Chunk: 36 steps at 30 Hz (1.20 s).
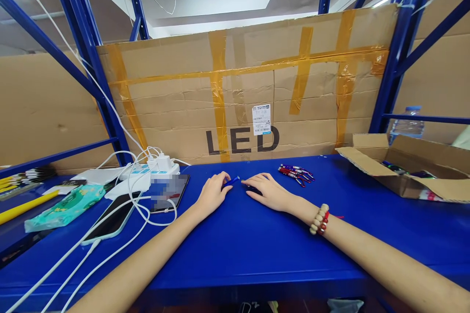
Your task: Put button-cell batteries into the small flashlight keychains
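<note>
My left hand (213,192) is closed around a short blue pen (231,182), held just above or on the blue tabletop; one end sticks out to the right. To its right, my right hand (268,190) has curled fingers, palm down, over something small and dark (252,189), mostly hidden beneath them. The fingertips of both hands are close together but apart. Behind my right hand lies a loose pile of red and blue pens (296,174). A beaded bracelet (319,219) circles my right wrist.
An open cardboard box (396,183) with several items inside stands at right, near a plastic bottle (407,122). On the left are phones (112,217), a power strip (161,171) with white cables, and a green packet (66,208). A taped cardboard panel (176,117) closes off the back.
</note>
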Each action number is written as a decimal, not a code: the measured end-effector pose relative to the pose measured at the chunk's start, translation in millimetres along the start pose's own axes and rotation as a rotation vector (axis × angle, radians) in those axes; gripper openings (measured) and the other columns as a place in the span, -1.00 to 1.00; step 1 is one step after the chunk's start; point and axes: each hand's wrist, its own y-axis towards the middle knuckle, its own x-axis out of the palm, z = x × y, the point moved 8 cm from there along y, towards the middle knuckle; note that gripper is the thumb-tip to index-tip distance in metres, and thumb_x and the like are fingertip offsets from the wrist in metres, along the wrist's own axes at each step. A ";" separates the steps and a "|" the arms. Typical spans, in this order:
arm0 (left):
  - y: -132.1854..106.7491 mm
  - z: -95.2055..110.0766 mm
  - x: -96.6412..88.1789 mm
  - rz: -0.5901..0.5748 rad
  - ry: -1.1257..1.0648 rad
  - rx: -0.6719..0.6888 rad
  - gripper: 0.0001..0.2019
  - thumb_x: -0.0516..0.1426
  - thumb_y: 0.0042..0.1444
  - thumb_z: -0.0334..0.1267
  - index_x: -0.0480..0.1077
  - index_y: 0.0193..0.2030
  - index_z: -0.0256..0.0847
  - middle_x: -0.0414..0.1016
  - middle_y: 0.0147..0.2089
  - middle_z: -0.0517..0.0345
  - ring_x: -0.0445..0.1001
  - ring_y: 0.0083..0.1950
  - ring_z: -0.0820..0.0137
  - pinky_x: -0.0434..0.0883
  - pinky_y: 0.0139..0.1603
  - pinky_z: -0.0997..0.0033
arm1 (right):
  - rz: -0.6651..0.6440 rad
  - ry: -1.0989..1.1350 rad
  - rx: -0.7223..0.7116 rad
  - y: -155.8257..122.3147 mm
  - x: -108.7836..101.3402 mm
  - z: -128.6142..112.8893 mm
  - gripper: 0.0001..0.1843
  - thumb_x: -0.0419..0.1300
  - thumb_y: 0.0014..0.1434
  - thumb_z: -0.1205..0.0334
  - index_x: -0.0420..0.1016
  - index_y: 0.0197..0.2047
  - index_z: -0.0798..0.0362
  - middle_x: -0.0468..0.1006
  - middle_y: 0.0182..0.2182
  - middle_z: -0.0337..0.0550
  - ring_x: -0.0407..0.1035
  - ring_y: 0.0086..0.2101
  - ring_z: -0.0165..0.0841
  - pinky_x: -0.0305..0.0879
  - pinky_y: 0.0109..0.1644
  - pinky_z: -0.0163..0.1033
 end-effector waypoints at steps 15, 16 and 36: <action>-1.8 11.6 -3.8 0.023 -0.001 0.033 -0.85 -0.01 0.11 -0.26 0.30 -0.19 -0.16 0.37 -0.29 0.15 0.38 -0.24 0.36 0.31 -0.23 0.37 | 0.059 0.061 -0.048 1.5 -7.7 -5.1 -0.72 0.02 0.20 0.29 0.40 -0.03 0.01 0.53 -0.19 -0.15 0.32 -0.16 -0.31 0.09 -0.01 -0.14; -1.8 12.0 -3.8 0.023 0.002 0.035 -0.85 -0.01 0.11 -0.28 0.30 -0.19 -0.16 0.37 -0.31 0.16 0.37 -0.26 0.36 0.31 -0.25 0.37 | 0.058 0.058 -0.050 1.6 -8.3 -5.6 -0.73 0.03 0.20 0.29 0.41 -0.04 0.01 0.53 -0.18 -0.15 0.32 -0.16 -0.31 0.09 -0.02 -0.15; -3.5 18.4 -4.7 -0.015 -0.007 0.058 -0.81 -0.09 0.16 -0.24 0.27 -0.38 -0.17 0.32 -0.33 0.18 0.34 -0.35 0.42 0.29 -0.34 0.43 | 0.074 0.379 0.134 4.4 -1.3 15.0 -0.69 0.16 0.04 0.32 0.42 -0.09 0.06 0.57 -0.37 -0.21 0.42 -0.34 -0.40 0.30 -0.22 -0.29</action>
